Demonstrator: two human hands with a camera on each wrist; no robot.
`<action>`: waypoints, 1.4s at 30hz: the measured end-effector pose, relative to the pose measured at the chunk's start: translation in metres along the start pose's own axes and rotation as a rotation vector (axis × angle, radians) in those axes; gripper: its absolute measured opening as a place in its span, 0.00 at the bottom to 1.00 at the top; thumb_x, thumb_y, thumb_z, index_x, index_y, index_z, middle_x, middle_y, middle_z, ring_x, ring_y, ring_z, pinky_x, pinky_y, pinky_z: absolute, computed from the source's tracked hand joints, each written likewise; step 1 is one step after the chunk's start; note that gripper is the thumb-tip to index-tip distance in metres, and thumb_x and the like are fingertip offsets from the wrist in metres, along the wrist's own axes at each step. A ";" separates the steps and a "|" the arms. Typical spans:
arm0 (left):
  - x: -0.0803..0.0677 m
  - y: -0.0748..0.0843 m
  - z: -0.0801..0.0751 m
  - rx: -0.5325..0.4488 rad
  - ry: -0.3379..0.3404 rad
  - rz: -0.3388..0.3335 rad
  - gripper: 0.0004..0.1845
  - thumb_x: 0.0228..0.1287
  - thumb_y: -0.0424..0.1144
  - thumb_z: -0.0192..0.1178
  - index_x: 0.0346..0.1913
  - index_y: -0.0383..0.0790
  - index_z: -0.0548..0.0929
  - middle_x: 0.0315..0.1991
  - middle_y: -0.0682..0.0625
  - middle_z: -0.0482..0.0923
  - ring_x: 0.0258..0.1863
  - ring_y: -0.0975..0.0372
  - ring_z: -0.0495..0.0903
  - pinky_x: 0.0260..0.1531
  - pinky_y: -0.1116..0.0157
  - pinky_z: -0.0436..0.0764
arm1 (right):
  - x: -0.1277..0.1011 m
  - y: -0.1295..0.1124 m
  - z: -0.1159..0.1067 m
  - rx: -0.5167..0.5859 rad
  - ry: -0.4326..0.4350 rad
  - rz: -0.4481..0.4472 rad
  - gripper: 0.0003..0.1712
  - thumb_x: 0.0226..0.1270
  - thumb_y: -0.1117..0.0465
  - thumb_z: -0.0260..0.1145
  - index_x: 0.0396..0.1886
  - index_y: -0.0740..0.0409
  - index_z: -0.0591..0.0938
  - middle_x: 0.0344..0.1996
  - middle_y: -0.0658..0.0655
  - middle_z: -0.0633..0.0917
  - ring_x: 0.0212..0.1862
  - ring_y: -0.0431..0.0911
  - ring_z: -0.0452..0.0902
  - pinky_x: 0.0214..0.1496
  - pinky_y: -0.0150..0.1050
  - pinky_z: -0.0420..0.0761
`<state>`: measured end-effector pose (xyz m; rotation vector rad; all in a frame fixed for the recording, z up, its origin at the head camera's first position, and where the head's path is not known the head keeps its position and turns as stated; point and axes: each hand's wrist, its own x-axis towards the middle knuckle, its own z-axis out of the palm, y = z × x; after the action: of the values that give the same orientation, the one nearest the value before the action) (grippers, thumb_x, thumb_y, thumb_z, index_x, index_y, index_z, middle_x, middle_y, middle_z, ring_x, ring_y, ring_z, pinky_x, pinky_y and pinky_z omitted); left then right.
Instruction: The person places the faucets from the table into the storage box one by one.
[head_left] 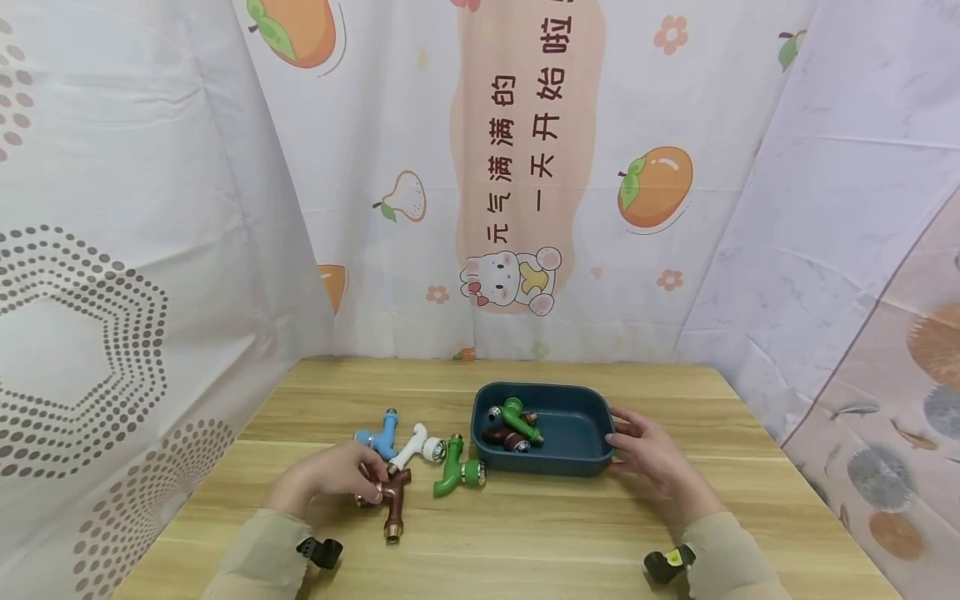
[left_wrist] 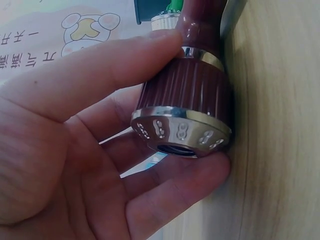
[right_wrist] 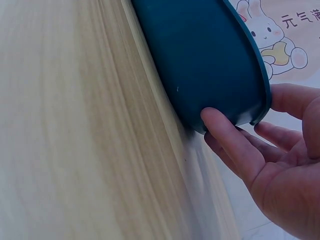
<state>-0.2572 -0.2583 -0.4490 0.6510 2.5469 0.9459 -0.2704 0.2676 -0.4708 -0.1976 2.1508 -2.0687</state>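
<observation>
My left hand grips a brown faucet that lies on the wooden table. In the left wrist view its fingers curl round the faucet's ribbed brown end, which has a chrome ring. My right hand holds the right end of a dark teal tray. There the thumb presses the tray's outer wall and the other fingers reach over the rim. Inside the tray lie a green faucet and a brown faucet.
A blue faucet, a white faucet and a green faucet lie on the table between my left hand and the tray. Printed curtains close off the back and both sides of the table.
</observation>
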 end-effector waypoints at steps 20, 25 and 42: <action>-0.001 0.003 -0.001 0.001 0.002 -0.011 0.08 0.52 0.34 0.75 0.34 0.45 0.87 0.30 0.53 0.81 0.27 0.61 0.76 0.26 0.65 0.74 | 0.000 0.000 0.001 -0.001 0.000 -0.002 0.39 0.74 0.70 0.60 0.79 0.70 0.54 0.70 0.83 0.61 0.62 0.70 0.74 0.48 0.62 0.83; -0.002 0.004 -0.002 0.012 0.011 -0.007 0.08 0.52 0.36 0.76 0.34 0.46 0.88 0.32 0.53 0.81 0.30 0.59 0.76 0.28 0.64 0.74 | 0.001 0.001 0.001 0.000 -0.001 -0.004 0.39 0.74 0.71 0.60 0.79 0.70 0.54 0.70 0.83 0.61 0.61 0.69 0.74 0.47 0.61 0.83; -0.001 0.001 -0.010 -0.055 0.096 0.055 0.08 0.55 0.36 0.74 0.39 0.45 0.89 0.34 0.53 0.84 0.35 0.58 0.82 0.35 0.62 0.82 | -0.001 -0.001 0.000 -0.006 0.001 0.013 0.39 0.75 0.70 0.60 0.79 0.68 0.54 0.71 0.82 0.61 0.62 0.68 0.74 0.48 0.60 0.83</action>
<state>-0.2607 -0.2637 -0.4410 0.6776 2.5875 1.0866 -0.2693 0.2674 -0.4696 -0.1829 2.1530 -2.0566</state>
